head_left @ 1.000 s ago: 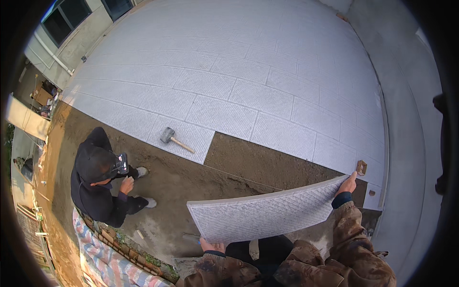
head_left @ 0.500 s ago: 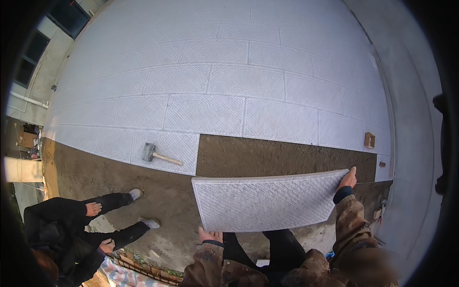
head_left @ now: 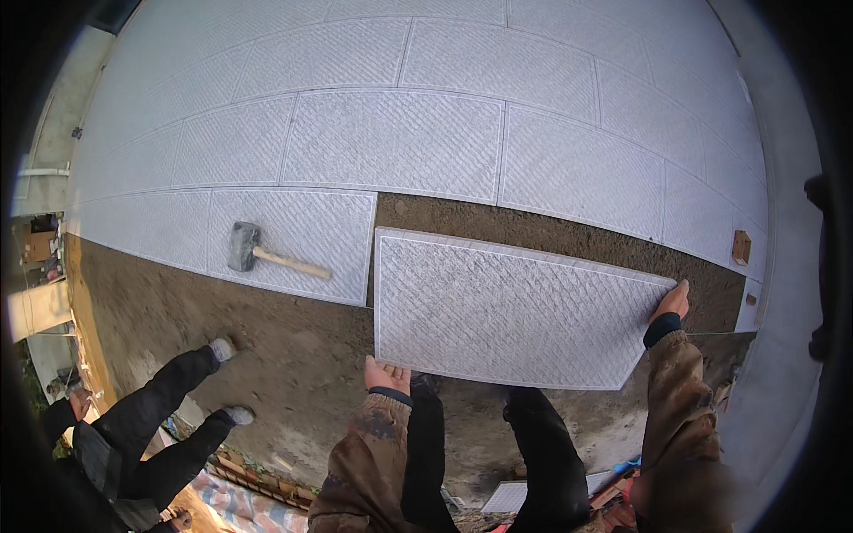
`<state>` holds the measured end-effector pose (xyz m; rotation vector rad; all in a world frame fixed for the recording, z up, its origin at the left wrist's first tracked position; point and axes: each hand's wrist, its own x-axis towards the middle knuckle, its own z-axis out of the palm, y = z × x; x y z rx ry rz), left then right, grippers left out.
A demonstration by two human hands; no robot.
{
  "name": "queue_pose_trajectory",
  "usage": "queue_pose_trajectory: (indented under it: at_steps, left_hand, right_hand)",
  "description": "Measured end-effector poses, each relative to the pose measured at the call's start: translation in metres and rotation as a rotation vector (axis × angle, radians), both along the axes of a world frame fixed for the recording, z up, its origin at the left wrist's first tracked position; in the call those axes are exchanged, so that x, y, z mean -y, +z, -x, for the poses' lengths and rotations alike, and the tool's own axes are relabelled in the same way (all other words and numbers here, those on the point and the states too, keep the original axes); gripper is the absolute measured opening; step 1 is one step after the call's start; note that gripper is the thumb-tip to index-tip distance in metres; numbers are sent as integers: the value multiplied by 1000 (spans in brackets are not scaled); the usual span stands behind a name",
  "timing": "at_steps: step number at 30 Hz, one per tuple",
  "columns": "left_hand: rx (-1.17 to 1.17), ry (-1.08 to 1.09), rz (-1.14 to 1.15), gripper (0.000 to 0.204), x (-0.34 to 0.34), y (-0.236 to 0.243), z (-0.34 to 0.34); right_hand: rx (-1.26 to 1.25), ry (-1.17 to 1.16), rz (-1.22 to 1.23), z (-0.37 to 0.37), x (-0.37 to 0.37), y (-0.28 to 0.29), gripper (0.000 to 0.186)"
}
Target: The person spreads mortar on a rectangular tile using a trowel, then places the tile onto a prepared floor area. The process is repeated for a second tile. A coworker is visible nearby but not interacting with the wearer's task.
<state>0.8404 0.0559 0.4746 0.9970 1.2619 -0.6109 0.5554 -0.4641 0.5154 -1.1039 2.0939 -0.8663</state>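
A large pale grey stone paving slab (head_left: 511, 311) with a diagonally grooved face hangs in front of me, tilted, over the bare soil strip (head_left: 533, 226). My left hand (head_left: 388, 377) grips its lower left corner. My right hand (head_left: 671, 304) is closed round its upper right corner. The slab's upper left corner is close beside the laid slab (head_left: 293, 218) that ends the front row. On that laid slab lies a mallet (head_left: 244, 247) with a dark head and a wooden handle.
Rows of laid slabs (head_left: 400, 142) stretch ahead. A small wooden block (head_left: 741, 248) sits at the right by the grey wall (head_left: 795, 266). Another person in dark clothes (head_left: 151, 413) stands at the left on the soil. A thin string (head_left: 711, 333) runs near my right hand.
Both hands have carried the slab forward over the soil strip, toward the laid rows. My view has shifted forward, and the other person's hands have moved apart.
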Motion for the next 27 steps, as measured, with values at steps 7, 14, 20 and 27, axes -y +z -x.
queue_pose_trajectory:
  at_steps: [7, 14, 20, 27]
  left_hand:
    - [-103, -31, -97, 69, 4, -50, -38]
    - [-46, -84, -33, 71, 15, -69, -66]
    - [-94, -103, -74, 72, 16, -78, -79]
    - [-88, -106, -72, 63, 5, -92, -82]
  right_hand:
    - [-37, -11, -81, -46, 14, -71, 77]
    - [-32, 60, -160, -57, 30, -128, 77]
    - [-70, 89, -143, -65, 29, -151, 74]
    - [-65, 98, -173, -77, 22, -160, 75]
